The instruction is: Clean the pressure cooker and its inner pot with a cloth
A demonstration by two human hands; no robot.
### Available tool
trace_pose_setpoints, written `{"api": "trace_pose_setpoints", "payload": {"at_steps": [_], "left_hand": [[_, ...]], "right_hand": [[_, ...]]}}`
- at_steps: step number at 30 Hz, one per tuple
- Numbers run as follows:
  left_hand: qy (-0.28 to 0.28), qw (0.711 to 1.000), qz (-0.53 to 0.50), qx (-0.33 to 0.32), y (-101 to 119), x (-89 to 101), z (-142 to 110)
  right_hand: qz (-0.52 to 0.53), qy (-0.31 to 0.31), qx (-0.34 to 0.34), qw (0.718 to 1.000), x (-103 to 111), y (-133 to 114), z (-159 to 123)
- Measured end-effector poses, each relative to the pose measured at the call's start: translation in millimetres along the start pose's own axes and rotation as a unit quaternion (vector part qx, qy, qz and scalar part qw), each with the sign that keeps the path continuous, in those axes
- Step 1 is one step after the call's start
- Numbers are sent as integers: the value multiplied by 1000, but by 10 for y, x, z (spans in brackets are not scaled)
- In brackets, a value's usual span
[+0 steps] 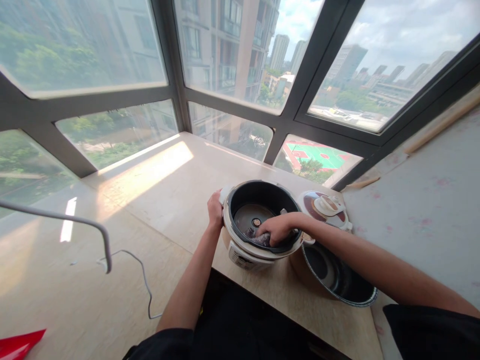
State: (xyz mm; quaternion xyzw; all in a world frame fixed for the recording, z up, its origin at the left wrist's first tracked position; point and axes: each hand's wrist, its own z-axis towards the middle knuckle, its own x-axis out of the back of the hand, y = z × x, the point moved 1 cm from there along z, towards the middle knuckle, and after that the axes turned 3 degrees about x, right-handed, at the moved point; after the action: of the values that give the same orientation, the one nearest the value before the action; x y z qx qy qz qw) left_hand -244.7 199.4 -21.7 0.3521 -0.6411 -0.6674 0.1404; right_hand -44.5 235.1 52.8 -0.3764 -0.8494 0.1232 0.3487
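Note:
A white electric pressure cooker (249,257) stands near the counter's front edge, its lid off. Its dark inside is exposed, with a heating plate (243,215) and a round centre piece at the bottom. My left hand (215,210) is closed round the side handle on the cooker's left. Reaching down inside, my right hand (279,229) presses a crumpled grey cloth (262,239) near the front inner wall. The fingertips are partly hidden by the cloth and the hand itself.
Right of the cooker, a dark inner pot (337,280) sits tilted under my right forearm. The cooker lid (328,206) lies behind it by the wall. A grey cable (75,218) crosses at left, with a red object (22,344) at lower left. Windows border the counter (157,200).

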Motion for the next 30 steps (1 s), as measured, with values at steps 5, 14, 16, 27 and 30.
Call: {"api": "trace_pose_setpoints", "payload": {"at_steps": [5,14,16,27,30], "left_hand": [[-13,1000,-12,2,30,6,-29],[3,999,-38,35,117,-45,-82],[-1,999,-34,33,118,-41,-77],[5,999,-9,38,115,-32,-56],[11,999,11,42,118,-21,-64]], "right_hand": [[-189,37,-43,980,134,97,53],[-271,202,74,938,241,432,159],[-250,253,111,928,304,442,273],[-320,220,111,915,400,269,590],[-296,224,-31,928,465,286,504]]}}
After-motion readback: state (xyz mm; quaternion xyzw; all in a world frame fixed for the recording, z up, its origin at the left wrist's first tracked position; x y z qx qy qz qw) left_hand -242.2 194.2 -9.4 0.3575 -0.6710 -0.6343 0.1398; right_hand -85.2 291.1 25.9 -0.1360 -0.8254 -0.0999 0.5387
